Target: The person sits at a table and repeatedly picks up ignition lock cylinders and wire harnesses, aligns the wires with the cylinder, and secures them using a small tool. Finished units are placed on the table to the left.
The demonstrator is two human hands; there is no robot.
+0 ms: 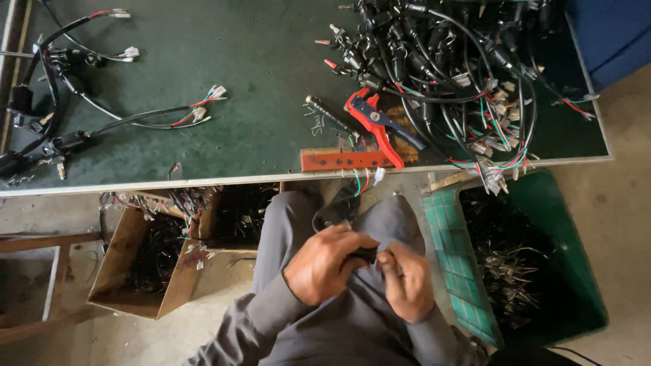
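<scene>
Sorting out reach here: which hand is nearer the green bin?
Right. The right hand is just beside the green bin; the left hand is farther, beyond it.

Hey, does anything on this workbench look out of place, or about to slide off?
Yes. At the right front corner of the table, the pile of black wire harnesses spills over the edge, with coloured leads hanging above the green bin. The red wire stripper lies askew. Both hands, left hand and right hand, hold a small black part.

Green-topped table (metal-edged) over concrete floor.
</scene>
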